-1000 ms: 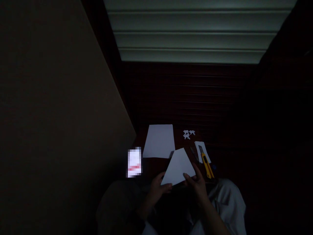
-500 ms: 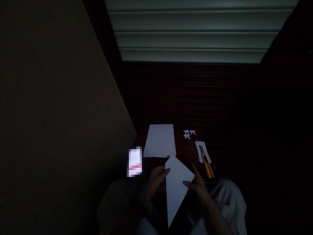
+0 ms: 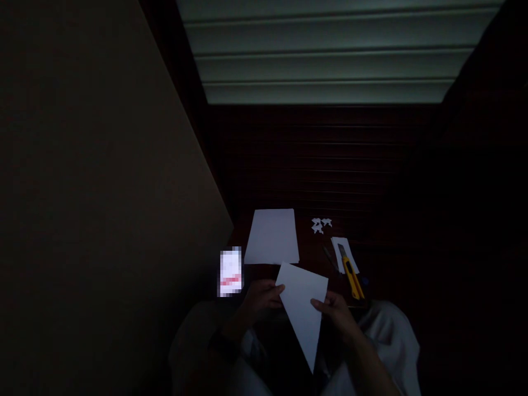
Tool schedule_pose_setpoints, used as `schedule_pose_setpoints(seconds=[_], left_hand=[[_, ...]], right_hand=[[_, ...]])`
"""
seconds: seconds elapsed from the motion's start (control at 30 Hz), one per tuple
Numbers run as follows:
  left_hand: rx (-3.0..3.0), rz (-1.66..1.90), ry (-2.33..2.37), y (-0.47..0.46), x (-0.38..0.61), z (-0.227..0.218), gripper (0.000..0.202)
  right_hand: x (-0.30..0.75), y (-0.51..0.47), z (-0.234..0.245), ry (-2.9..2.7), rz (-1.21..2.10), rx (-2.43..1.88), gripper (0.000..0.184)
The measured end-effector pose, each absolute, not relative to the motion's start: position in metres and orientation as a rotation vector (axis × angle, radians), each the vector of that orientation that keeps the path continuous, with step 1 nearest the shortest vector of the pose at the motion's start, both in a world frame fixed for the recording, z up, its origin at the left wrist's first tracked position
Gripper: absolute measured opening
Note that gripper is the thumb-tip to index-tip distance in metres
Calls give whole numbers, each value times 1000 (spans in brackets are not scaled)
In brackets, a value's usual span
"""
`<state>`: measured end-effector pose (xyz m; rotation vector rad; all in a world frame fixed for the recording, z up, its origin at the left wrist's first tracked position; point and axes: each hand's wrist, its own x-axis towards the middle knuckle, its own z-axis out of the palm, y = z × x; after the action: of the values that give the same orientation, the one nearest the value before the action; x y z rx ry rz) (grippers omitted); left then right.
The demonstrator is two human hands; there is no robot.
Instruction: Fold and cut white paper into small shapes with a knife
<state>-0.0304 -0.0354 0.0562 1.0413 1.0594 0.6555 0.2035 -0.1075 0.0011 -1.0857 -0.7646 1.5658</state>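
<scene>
Between my hands is a folded sheet of white paper (image 3: 303, 308), wide at the top and narrowing to a point that hangs over my lap. My left hand (image 3: 264, 296) grips its left edge, thumb on the upper face. On the right edge, my right hand (image 3: 336, 312) pinches it the same way, with the fingers behind. Just beyond lies a stack of white paper (image 3: 272, 236) on the dark table. To its right are several small folded paper pieces (image 3: 320, 225).
A yellow utility knife (image 3: 352, 278) rests partly on white paper strips (image 3: 350, 256) at the right, beside a thin dark tool (image 3: 330, 258). A lit, blurred-out screen (image 3: 230, 272) is at the left. A wall (image 3: 124, 192) borders the left side.
The folded paper has turned, its lower point swinging to the right and its top edge now slanting down to the right. My right-hand fingers have closed in behind the paper.
</scene>
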Motion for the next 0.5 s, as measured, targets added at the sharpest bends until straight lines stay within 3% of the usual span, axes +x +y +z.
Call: schedule_pose_setpoints(seconds=[0.17,0.5], left_hand=[[1204,524,1122,-14,-45,45,41],[1141,692,1101,9,-35,26,38]], right_hand=[[212,-99,8,-874,1550,-1089,34],[233,-44,16,-1088,1478,-1207,35]])
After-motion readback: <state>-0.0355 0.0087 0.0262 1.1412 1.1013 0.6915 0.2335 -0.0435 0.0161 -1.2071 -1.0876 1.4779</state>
